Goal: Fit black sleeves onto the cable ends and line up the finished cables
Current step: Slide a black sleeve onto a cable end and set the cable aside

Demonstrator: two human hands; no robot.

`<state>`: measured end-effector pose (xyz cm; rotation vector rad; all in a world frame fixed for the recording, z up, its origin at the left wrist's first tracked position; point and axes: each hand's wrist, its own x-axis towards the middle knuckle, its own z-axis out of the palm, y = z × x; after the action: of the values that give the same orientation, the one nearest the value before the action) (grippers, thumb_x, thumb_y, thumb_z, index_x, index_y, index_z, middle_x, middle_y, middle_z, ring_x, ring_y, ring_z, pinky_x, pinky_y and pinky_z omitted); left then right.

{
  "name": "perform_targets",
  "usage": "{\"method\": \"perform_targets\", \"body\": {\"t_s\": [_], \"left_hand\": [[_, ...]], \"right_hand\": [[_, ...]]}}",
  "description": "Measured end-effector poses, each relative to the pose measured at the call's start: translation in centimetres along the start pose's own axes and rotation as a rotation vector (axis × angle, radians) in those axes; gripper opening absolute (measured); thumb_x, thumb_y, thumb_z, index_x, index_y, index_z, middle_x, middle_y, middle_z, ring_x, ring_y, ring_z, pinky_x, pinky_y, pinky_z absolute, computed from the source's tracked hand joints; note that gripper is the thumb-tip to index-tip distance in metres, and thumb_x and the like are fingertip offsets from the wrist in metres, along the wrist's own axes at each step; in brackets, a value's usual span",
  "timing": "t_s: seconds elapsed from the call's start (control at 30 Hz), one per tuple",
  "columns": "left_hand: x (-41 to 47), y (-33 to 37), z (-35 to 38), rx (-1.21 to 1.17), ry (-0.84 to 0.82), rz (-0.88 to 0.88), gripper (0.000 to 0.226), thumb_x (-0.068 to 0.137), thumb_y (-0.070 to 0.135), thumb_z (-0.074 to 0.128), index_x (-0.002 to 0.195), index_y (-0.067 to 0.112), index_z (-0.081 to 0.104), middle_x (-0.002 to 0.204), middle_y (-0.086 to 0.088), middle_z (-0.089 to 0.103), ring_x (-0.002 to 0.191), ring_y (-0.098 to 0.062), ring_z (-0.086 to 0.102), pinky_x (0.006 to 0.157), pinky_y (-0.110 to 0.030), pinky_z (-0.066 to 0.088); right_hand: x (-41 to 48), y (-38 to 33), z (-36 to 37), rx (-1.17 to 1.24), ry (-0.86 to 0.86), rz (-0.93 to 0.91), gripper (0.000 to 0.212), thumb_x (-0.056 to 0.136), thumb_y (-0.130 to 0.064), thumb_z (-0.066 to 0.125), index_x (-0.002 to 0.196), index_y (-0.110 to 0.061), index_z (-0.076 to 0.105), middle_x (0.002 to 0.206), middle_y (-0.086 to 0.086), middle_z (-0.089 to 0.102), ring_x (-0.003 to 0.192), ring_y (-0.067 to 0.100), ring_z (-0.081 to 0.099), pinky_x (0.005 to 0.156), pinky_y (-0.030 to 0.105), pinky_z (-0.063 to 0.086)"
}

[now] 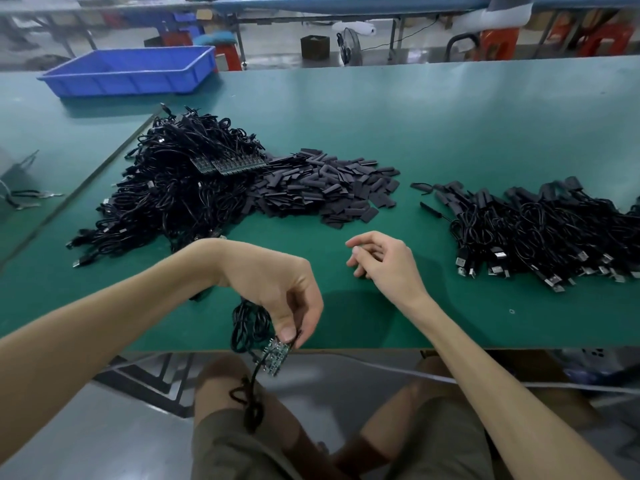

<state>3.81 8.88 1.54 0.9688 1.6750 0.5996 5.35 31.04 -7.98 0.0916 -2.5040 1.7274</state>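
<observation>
Your left hand pinches a black cable by its little circuit board at the tabletop's near edge. Your right hand's fingers curl loosely; I can't tell if they hold anything.

Unsleeved cables: a big tangled heap of black coiled leads on the left part of the bench, with USB plugs poking out along its near edge.
Boards: a row of small green circuit boards lying on top of that heap.
Black sleeves: a loose pile of short flat tube pieces touching the heap's right side.
Finished cables: on the right, lying side by side, sleeved ends far, metal plugs near.
Held cable: pinched by the left hand at the bench's near edge, its bare green board end just below the fingertips and its lead hanging down.
</observation>
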Motion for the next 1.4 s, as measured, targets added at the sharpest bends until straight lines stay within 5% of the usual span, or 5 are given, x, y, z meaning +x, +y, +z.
{"method": "perform_targets", "body": {"t_s": [0.23, 0.5, 0.63, 0.8, 1.4], "left_hand": [[-2.1, 1.6, -2.5, -0.19, 0.564, 0.197, 0.012, 0.083, 0.008, 0.077, 0.085, 0.02, 0.076, 0.079, -0.002, 0.069, 0.072, -0.012, 0.061, 0.072, -0.022, 0.05], [2.0, -0.3, -3.2, -0.475, 1.184, -0.016, 0.016, 0.081, 0.012, 0.083, 0.093, 0.004, 0.076, 0.075, -0.004, 0.075, 0.067, -0.013, 0.071, 0.061, -0.022, 0.057], [3.5, -0.7, -2.7, -0.441, 1.164, -0.027, 0.014, 0.084, 0.005, 0.081, 0.097, 0.005, 0.077, 0.081, -0.008, 0.078, 0.073, -0.017, 0.075, 0.064, -0.023, 0.059], [4.4, -0.4, -2.3, -0.283, 1.133, -0.05, 0.015, 0.086, 0.006, 0.079, 0.1, 0.008, 0.079, 0.091, -0.01, 0.078, 0.082, -0.017, 0.075, 0.068, -0.023, 0.06], [6.1, -0.5, -1.6, 0.004, 1.258, -0.178, 0.008, 0.084, 0.011, 0.079, 0.09, 0.007, 0.075, 0.077, -0.004, 0.076, 0.071, -0.022, 0.074, 0.073, -0.036, 0.063]], "right_hand": [[0.1, -0.1, -0.1, 0.013, 0.011, -0.023, 0.014, 0.101, -0.024, 0.063, 0.098, -0.015, 0.074, 0.076, -0.003, 0.076, 0.061, 0.014, 0.07, 0.065, 0.023, 0.051], [-0.1, -0.6, -0.4, 0.262, -0.011, 0.054, 0.062, 0.1, -0.062, 0.039, 0.095, -0.013, 0.078, 0.083, 0.008, 0.079, 0.079, 0.025, 0.076, 0.074, 0.034, 0.058], [0.0, -0.4, -0.3, 0.152, 0.006, 0.018, 0.028, 0.097, -0.041, 0.069, 0.096, -0.013, 0.073, 0.085, 0.003, 0.078, 0.082, 0.018, 0.074, 0.081, 0.038, 0.058], [0.1, -0.5, -0.3, 0.146, 0.003, 0.019, 0.009, 0.094, -0.024, 0.074, 0.097, -0.017, 0.071, 0.086, -0.004, 0.078, 0.078, 0.007, 0.071, 0.07, 0.023, 0.053], [0.4, -0.4, -0.1, 0.082, 0.064, 0.049, 0.031, 0.087, -0.026, 0.08, 0.077, -0.006, 0.058, 0.073, 0.013, 0.072, 0.061, 0.017, 0.055, 0.061, 0.041, 0.047]]}}
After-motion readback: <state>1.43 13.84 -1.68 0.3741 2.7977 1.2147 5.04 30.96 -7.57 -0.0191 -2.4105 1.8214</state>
